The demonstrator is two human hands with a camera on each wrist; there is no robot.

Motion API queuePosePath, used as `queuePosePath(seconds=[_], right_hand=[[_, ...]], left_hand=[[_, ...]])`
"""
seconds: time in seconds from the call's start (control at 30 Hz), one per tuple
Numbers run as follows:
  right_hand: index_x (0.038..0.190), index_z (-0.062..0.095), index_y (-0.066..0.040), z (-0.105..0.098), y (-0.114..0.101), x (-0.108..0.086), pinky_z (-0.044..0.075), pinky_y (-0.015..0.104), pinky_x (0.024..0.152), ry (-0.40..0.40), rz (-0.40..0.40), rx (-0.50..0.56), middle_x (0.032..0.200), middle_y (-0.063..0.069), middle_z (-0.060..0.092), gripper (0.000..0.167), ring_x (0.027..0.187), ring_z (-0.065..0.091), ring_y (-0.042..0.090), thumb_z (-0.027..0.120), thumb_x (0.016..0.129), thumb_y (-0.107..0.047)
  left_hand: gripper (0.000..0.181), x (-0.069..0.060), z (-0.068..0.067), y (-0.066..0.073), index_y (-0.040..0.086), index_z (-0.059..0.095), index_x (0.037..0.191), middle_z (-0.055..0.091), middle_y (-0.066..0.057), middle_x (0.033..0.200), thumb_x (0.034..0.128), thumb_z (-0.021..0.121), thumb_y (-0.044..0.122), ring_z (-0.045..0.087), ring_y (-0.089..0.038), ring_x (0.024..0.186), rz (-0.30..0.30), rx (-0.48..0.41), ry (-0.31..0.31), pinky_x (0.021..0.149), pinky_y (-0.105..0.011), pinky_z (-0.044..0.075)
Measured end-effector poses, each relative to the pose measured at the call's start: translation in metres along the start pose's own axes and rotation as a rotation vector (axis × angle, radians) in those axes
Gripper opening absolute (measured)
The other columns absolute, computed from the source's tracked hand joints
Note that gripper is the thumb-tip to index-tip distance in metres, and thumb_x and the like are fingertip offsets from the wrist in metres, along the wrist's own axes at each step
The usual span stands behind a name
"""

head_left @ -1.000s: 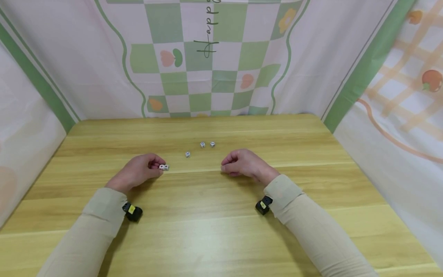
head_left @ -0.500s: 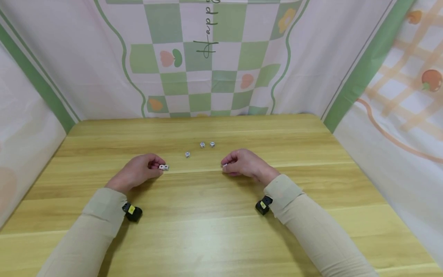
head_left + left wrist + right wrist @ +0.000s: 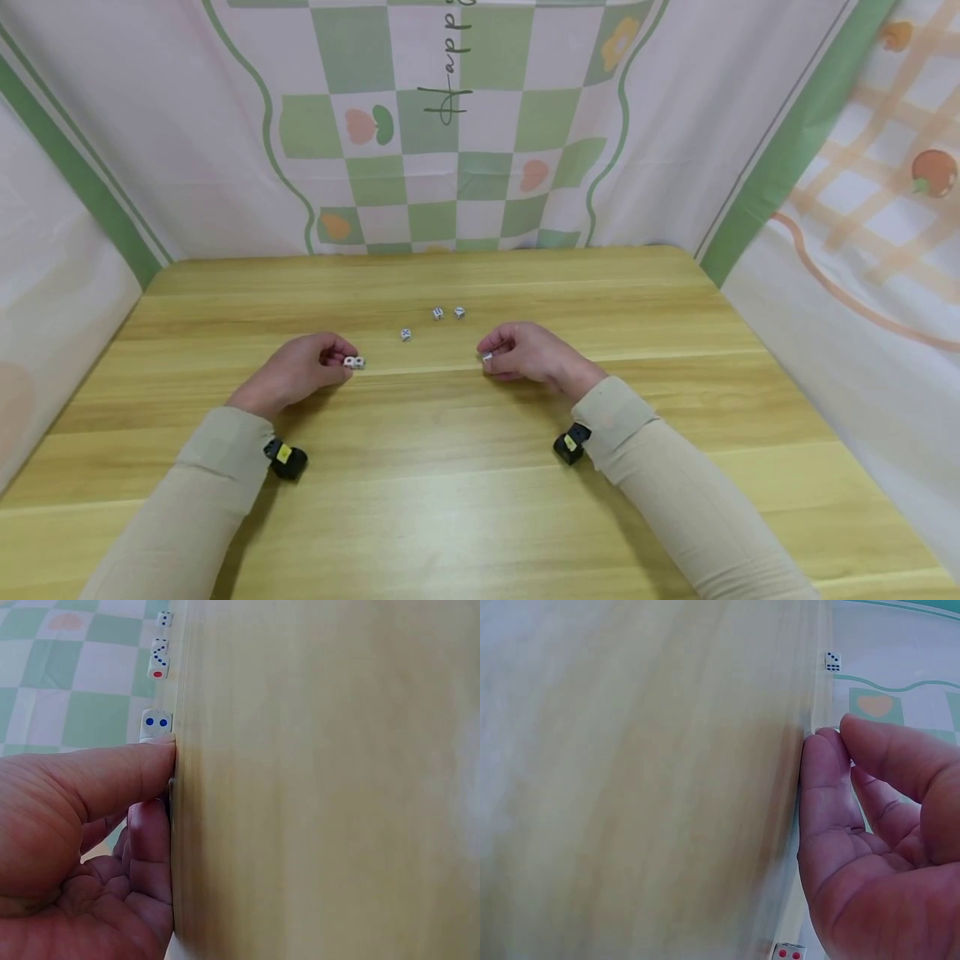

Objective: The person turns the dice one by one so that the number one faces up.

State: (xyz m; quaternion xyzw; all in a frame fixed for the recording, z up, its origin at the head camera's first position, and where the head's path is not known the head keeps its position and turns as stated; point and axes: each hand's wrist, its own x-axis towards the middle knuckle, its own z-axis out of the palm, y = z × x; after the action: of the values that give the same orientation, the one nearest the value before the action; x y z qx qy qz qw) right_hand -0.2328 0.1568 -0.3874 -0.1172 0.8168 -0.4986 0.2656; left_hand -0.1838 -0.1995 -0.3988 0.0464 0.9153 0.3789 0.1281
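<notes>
My left hand point(image 3: 300, 371) rests at table level, its thumb and fingers pinching one of two white dice point(image 3: 355, 362) that sit side by side. In the left wrist view the outer die point(image 3: 156, 722) shows two blue dots just past the thumb tip; the other is mostly hidden. My right hand point(image 3: 534, 360) pinches a single white die point(image 3: 487, 357) between thumb and fingers, largely covered by them. Three loose dice lie between and beyond the hands: one nearer die point(image 3: 406, 334), plus a left rear die point(image 3: 438, 313) and a right rear die point(image 3: 460, 312).
The wooden table point(image 3: 435, 483) extends around both arms. A patterned curtain point(image 3: 495, 125) hangs along the far edge, with further cloth at both sides. Black wrist cameras sit at the left wrist point(image 3: 287, 461) and right wrist point(image 3: 572, 444).
The die in the right hand has turned or shifted in the fingertips, showing more of its marked face beside the thumb. The left hand and the loose dice stay put.
</notes>
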Motion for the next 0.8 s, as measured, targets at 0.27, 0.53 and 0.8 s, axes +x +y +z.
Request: queuePosePath(seconds=[0.27, 0.53, 0.8], right_hand=[[0.125, 0.067, 0.003, 0.0004, -0.0001, 0.0003, 0.059, 0.033, 0.090, -0.001, 0.015, -0.010, 0.118, 0.014, 0.069, 0.029, 0.100, 0.069, 0.018, 0.070, 0.097, -0.004], [0.123, 0.068, 0.004, 0.0012, -0.0003, -0.0019, 0.059, 0.034, 0.091, -0.007, 0.001, -0.009, 0.117, 0.014, 0.070, 0.027, 0.099, 0.070, 0.018, 0.071, 0.097, -0.006], [0.123, 0.068, 0.003, 0.0010, -0.0015, -0.0022, 0.060, 0.033, 0.089, -0.004, 0.005, 0.001, 0.117, 0.012, 0.069, 0.028, 0.098, 0.069, 0.016, 0.071, 0.097, -0.006]], left_hand=[[0.024, 0.0009, 0.0000, -0.0012, 0.008, 0.068, 0.122, 0.065, -0.007, 0.110, 0.1000, 0.070, 0.017, 0.056, -0.022, 0.099, 0.009, 0.002, 0.007, 0.087, -0.036, 0.046], [0.024, 0.0016, 0.0000, -0.0022, 0.008, 0.068, 0.122, 0.066, -0.007, 0.109, 0.0999, 0.070, 0.017, 0.056, -0.022, 0.099, 0.016, 0.003, 0.008, 0.087, -0.036, 0.046], [0.024, 0.0018, 0.0002, -0.0024, 0.008, 0.068, 0.122, 0.065, -0.007, 0.110, 0.1003, 0.070, 0.018, 0.055, -0.022, 0.099, 0.010, 0.000, 0.005, 0.087, -0.036, 0.046]])
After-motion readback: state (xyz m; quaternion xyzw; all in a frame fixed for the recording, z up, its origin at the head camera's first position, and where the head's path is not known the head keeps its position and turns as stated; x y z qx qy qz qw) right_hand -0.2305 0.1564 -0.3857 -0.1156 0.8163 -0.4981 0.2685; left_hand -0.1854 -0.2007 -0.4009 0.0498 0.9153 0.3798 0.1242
